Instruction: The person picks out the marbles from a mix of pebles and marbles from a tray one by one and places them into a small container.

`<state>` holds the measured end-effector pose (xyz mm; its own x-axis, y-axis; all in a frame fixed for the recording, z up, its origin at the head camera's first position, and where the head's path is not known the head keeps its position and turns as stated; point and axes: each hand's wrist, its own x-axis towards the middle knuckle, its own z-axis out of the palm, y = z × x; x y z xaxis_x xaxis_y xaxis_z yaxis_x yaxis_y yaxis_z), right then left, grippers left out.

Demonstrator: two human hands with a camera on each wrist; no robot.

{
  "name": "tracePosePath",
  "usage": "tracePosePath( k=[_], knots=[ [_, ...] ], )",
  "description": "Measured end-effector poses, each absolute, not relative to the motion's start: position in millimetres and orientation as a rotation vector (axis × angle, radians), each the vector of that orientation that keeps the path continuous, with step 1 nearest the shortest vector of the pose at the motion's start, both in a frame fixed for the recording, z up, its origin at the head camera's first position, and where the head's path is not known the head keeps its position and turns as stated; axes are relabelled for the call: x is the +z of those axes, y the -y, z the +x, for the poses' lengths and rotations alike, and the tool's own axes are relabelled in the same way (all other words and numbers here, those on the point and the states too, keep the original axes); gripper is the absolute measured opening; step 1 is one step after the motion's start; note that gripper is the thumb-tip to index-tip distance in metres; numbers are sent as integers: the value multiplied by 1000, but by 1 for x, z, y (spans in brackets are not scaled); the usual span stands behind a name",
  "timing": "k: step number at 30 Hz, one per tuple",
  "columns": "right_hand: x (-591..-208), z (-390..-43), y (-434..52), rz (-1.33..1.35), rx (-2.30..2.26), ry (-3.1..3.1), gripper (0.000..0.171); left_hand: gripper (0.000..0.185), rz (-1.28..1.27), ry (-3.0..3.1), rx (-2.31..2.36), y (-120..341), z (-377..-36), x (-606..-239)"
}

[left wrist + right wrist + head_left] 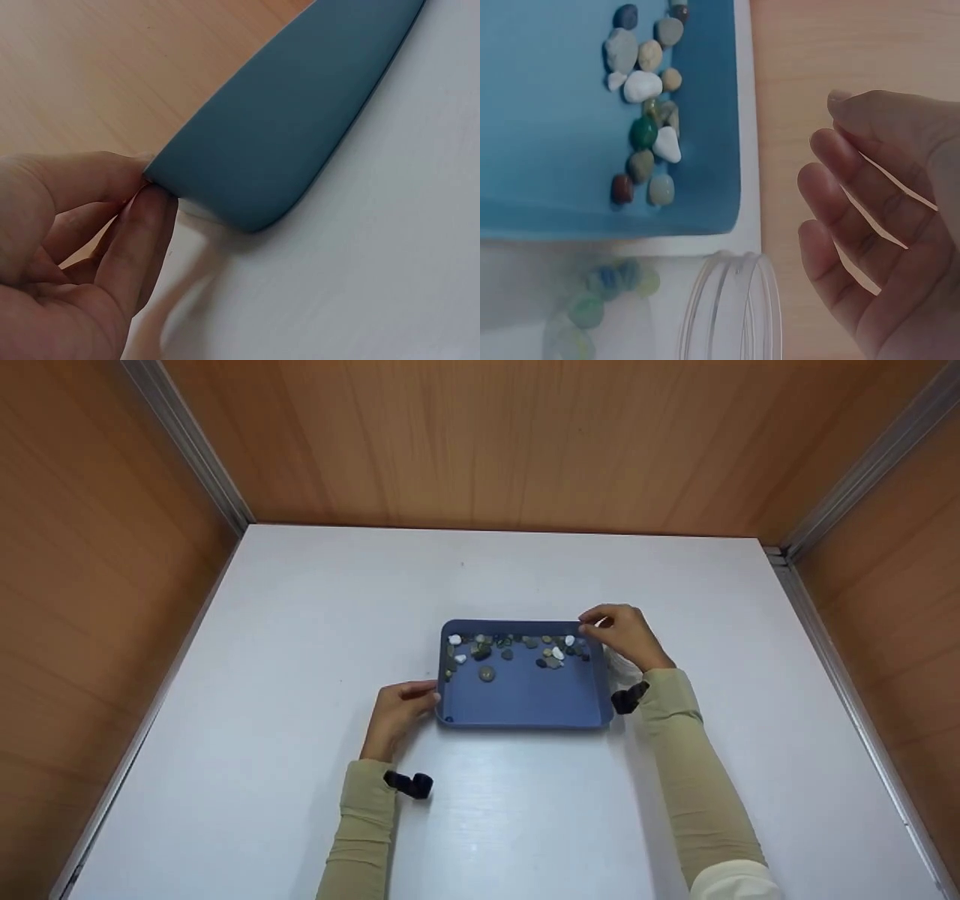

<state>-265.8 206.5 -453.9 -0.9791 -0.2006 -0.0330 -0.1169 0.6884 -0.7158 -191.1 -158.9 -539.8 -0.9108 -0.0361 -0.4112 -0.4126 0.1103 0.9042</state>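
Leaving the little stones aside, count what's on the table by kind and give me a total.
Blue tray: 1
Clear container: 1
Hands: 2, left hand and right hand
Total: 4

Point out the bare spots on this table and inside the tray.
Bare: the tray's near half, and the table left, behind and in front of it. Crowded: pebbles along the far wall, the clear jar by the right hand.

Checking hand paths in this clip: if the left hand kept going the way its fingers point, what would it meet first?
Nothing lies between: the left hand already pinches the blue tray at its rim, by its near left corner.
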Motion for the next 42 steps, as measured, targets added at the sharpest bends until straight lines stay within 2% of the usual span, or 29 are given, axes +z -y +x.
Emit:
tracePosePath(
  k=[20,42],
  knots=[
    [-464,-278,-171,-327,-1209,-2724,24,28,-447,-2106,1874,158,-192,-540],
    [-486,-288,-139,-422,-1055,-2758,25,28,-453,-2087,1897,156,-192,-540]
  ],
)
